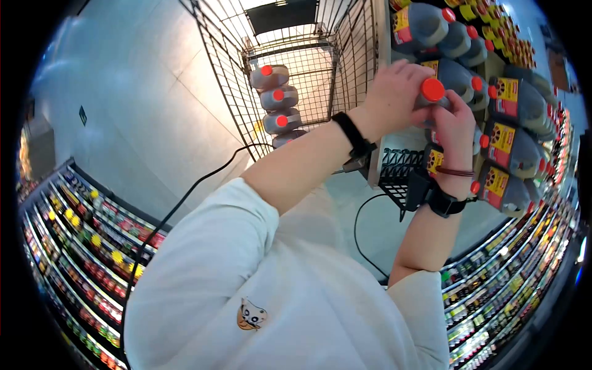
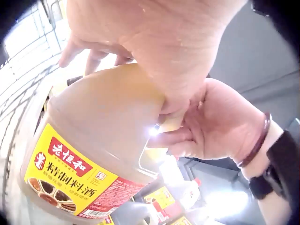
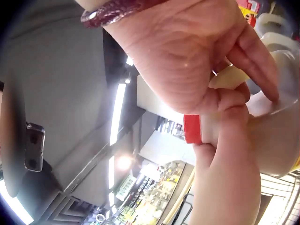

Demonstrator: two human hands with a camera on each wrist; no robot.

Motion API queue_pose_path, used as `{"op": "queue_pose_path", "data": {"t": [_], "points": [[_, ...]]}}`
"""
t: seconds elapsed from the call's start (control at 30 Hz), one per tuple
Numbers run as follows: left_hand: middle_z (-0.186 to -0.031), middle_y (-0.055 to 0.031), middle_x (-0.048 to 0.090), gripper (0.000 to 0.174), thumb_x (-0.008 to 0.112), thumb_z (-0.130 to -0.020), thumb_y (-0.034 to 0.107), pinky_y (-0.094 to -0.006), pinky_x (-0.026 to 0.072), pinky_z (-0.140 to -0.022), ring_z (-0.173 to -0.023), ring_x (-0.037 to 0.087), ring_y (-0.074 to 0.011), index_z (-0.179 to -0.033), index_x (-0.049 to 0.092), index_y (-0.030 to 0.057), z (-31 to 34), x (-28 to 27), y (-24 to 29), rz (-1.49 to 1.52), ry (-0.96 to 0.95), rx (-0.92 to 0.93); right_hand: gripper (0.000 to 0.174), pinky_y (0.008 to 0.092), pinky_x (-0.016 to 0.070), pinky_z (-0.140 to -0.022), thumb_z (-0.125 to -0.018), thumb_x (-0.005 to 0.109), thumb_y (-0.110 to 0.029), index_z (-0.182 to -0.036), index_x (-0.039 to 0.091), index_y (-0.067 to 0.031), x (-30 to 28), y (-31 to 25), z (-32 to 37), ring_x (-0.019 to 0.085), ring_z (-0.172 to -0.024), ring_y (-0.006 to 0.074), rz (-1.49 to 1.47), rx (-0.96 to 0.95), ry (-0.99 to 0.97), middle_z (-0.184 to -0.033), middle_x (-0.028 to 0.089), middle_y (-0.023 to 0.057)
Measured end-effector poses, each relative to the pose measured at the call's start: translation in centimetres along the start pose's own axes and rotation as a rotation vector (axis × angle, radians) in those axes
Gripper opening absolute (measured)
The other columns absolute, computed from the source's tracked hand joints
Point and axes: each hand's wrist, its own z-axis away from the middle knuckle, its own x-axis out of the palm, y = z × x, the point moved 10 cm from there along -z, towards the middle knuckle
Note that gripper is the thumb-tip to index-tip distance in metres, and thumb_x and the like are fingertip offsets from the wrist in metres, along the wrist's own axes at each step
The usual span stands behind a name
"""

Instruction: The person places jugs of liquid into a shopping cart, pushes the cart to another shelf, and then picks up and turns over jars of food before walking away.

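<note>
The person holds one big plastic jug (image 2: 98,108) with both hands, in the upper right of the head frame, between the shopping cart and the jugs on display. There the hands cover most of its body, and its red cap (image 1: 432,89) shows between them. The left wrist view shows the jug large at the left, with its yellow and red label (image 2: 65,173) at the lower left of that frame.

The left hand (image 1: 394,95) grips the upper part of the jug, its fingers bent and spread over the far side. The right hand (image 1: 455,129) has its fingers curled at the handle, close to the neck; the exact place of each fingertip is partly hidden.

In the upper middle of the head frame is the wire cart (image 1: 314,80). Along its left side stand four similar jugs (image 1: 280,98) in a row, the lowest partly covered by the arm. More jugs with yellow labels (image 1: 512,142) fill the right side of the frame. Shelves with many small goods (image 1: 92,246) curve through the lower left.
</note>
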Motion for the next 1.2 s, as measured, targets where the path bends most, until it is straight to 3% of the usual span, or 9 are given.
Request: {"op": "queue_pose_path", "data": {"t": [0.13,0.33,0.5,0.7,0.83,0.93,1.0,1.07,1.2], "points": [[-0.121,-0.0143,0.061,0.061,0.08,-0.073,0.027,-0.044,0.0493,-0.096,-0.111,0.06,-0.0373,-0.126,0.056,0.0088,0.6,-7.9,-2.8,-0.126,0.014,-0.241,0.028,0.0338,0.0532,-0.073,-0.078,0.063,-0.012,-0.103,0.071,-0.0034,5.9,-6.6,-1.0,0.068,-0.077,0.021,0.061,-0.18,-0.1,-0.082,0.07,0.0152],[-0.121,-0.0121,0.065,0.06,0.086,-0.072,0.031,-0.0412,0.05,-0.099,-0.113,0.061,-0.0334,-0.123,0.062,0.0095,0.3,-18.5,-12.0,-0.339,-0.127,-0.121,0.026,0.0316,0.0531,-0.073,-0.079,0.063,-0.011,-0.102,0.072,-0.0036,24.9,-8.7,-6.0,0.068,-0.08,0.02,-0.439,-0.095,-0.397,-0.086,0.071,0.0122],[-0.117,-0.0096,0.066,0.046,0.079,-0.081,0.031,-0.0387,0.0548,-0.088,-0.104,0.066,-0.0302,-0.12,0.062,0.0142,4.4,-23.6,-23.9,-0.585,-0.255,-0.273,0.023,0.035,0.0519,-0.08,-0.08,0.063,-0.015,-0.099,0.072,-0.0052,40.2,-10.1,-8.7,0.068,-0.087,0.0252,-0.108,-0.31,-0.541,-0.091,0.072,0.0149],[-0.094,-0.0126,0.071,0.034,0.071,-0.084,0.028,-0.0414,0.0563,-0.08,-0.09,0.069,-0.0318,-0.113,0.064,0.0119,8.9,-24.2,-32.2,-0.637,-0.342,-0.519,0.022,0.033,0.0516,-0.079,-0.082,0.065,-0.013,-0.102,0.07,-0.0051,51.4,-5.1,-9.8,0.067,-0.088,0.0241,-0.117,-0.145,-0.706,-0.094,0.071,0.0133],[-0.094,-0.0155,0.071,0.029,0.064,-0.089,0.022,-0.0423,0.0566,-0.079,-0.09,0.07,-0.0327,-0.114,0.064,0.0075,12.3,-21.3,-37.6,-0.787,-0.462,-0.637,0.013,0.0293,0.0498,-0.073,-0.085,0.065,-0.008,-0.098,0.068,-0.0054,56.9,-1.1,-10.1,0.062,-0.08,0.0159,-0.211,0.034,-0.803,-0.088,0.069,0.0067],[-0.109,-0.0178,0.069,0.027,0.049,-0.098,0.017,-0.0413,0.0572,-0.075,-0.091,0.071,-0.0311,-0.116,0.064,0.0036,13.2,-21.5,-39.0,-0.978,-0.306,-0.751,0.009,0.0276,0.048,-0.069,-0.089,0.065,-0.011,-0.094,0.068,-0.0051,59.1,1.6,-11.0,0.061,-0.077,0.0132,-0.345,0.214,-0.771,-0.089,0.069,0.0055],[-0.115,-0.0158,0.066,0.03,0.048,-0.1,0.021,-0.0393,0.058,-0.076,-0.102,0.07,-0.0304,-0.119,0.064,0.0048,13.7,-20.4,-40.3,-0.916,-0.494,-0.918,0.013,0.0281,0.0483,-0.071,-0.09,0.066,-0.015,-0.097,0.068,-0.0053,59.8,0.8,-10.0,0.062,-0.079,0.0134,-0.432,0.175,-0.996,-0.089,0.07,0.005],[-0.119,-0.016,0.063,0.029,0.05,-0.099,0.024,-0.0385,0.0582,-0.078,-0.102,0.069,-0.0305,-0.119,0.064,0.0075,13.8,-20.1,-41.6,-0.835,-0.572,-1.058,0.02,0.0307,0.0504,-0.076,-0.092,0.065,-0.023,-0.102,0.068,-0.0068,62.2,3.6,-12.3,0.064,-0.083,0.0169,-0.263,0.006,-0.984,-0.091,0.071,0.0077],[-0.125,-0.0145,0.061,0.029,0.051,-0.099,0.025,-0.0432,0.055,-0.089,-0.108,0.067,-0.0311,-0.122,0.062,0.0136,13.9,-19.1,-42.9,-0.93,-0.568,-0.975,0.036,0.0396,0.0502,-0.091,-0.089,0.062,-0.035,-0.11,0.066,-0.007,61.7,4.1,-13.2,0.064,-0.104,0.0382,0.063,-0.247,-0.816,-0.109,0.069,0.0203]]}}
